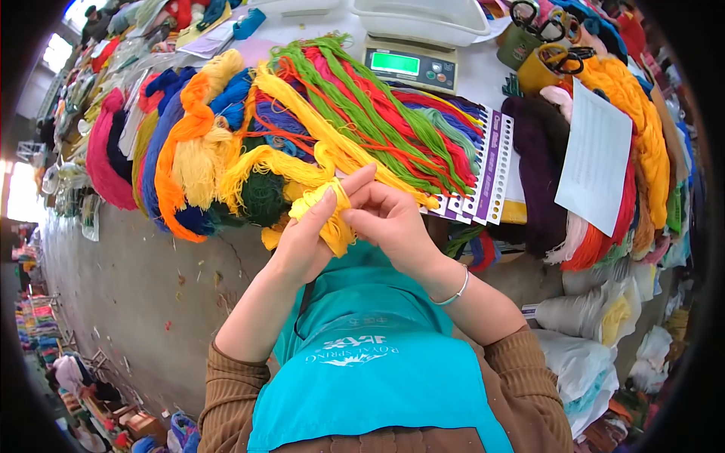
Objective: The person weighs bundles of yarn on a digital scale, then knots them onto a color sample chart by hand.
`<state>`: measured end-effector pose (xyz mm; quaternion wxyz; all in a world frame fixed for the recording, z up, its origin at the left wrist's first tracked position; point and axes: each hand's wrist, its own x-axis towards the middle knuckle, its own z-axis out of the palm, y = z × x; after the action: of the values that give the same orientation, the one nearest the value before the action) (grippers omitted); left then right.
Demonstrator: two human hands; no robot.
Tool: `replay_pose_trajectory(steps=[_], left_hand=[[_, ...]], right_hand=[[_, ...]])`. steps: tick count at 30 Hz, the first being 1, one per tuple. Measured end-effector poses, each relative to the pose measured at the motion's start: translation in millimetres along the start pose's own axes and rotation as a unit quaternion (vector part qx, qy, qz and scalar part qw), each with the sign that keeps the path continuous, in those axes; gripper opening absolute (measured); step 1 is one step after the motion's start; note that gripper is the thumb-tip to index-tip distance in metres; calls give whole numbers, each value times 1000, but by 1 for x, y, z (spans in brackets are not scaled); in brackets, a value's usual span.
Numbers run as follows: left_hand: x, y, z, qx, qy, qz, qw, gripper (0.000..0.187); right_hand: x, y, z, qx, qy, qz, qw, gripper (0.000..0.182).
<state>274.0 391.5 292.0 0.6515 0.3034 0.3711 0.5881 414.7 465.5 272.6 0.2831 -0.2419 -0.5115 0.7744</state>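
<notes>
My left hand [302, 238] is closed around a light yellow skein of embroidery thread [330, 226], its loops folded over between thumb and fingers. Close against it, my right hand [396, 226] is closed, thumb and fingertips pinched at the skein's right edge; any single strand there is too fine to see. Beyond my hands, a deeper yellow skein [325, 136] stretches over the pile. Green threads [370, 113] and red threads lie beside it, their ends at white-and-purple cards with punched holes [495, 166].
A digital scale [411, 64] with a lit green display stands behind the threads, near a white plastic tray [423, 19]. Scissors stand in a yellow cup [544, 72]. A printed sheet [595, 158] lies on skeins at right. Plastic bags [581, 362] sit below the table's right side.
</notes>
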Motion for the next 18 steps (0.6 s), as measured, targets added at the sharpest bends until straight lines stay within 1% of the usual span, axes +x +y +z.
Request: replay_pose_trajectory(steps=[1, 2, 3, 4, 5, 6, 7, 8, 9, 11, 12, 14, 15, 16, 17, 18], left_hand=[[-5, 4, -2, -100, 0, -8, 995, 57], [-8, 5, -8, -109, 12, 2, 994, 56], [-10, 7, -14, -118, 24, 13, 993, 56], [-14, 11, -12, -156, 54, 15, 986, 47], [-18, 8, -15, -158, 52, 18, 986, 47], [-21, 4, -17, -88, 72, 43, 993, 44], [-22, 1, -19, -19, 91, 69, 993, 42], [-22, 1, -18, -3, 114, 79, 990, 42], [-22, 0, -20, -7, 113, 83, 990, 42], [-24, -1, -25, 44, 139, 123, 982, 40], [-26, 1, -27, 40, 139, 125, 982, 40], [-30, 5, -32, 46, 134, 90, 986, 38], [-32, 9, -34, 43, 135, 93, 986, 38], [-33, 13, -37, 2, 104, 84, 991, 42], [-34, 16, -40, -39, 74, 74, 994, 47], [-34, 18, -43, -42, 75, 78, 993, 47]], right_hand=[[0, -2, 1, 60, 2, 27, 998, 10], [0, -3, 3, 120, 4, 55, 991, 7], [1, -3, 5, 159, 14, 57, 985, 6], [2, -3, 6, 198, 24, 59, 978, 5], [2, -4, 8, 178, 24, 59, 982, 4], [2, -5, 13, 174, 24, 59, 983, 4], [2, -5, 19, 101, 38, 18, 994, 4], [2, -4, 25, 28, 52, -22, 998, 4], [4, 1, 28, 23, 50, -22, 998, 4], [9, 11, 31, -34, 59, -106, 992, 5], [8, 10, 32, -39, 58, -106, 992, 5], [6, 2, 33, 68, 73, 24, 995, 6], [9, 0, 30, 132, 58, 41, 989, 6], [12, -1, 28, 196, 44, 58, 978, 6], [14, -3, 31, 193, 37, 67, 978, 7], [16, -6, 32, 189, 35, 68, 979, 7]])
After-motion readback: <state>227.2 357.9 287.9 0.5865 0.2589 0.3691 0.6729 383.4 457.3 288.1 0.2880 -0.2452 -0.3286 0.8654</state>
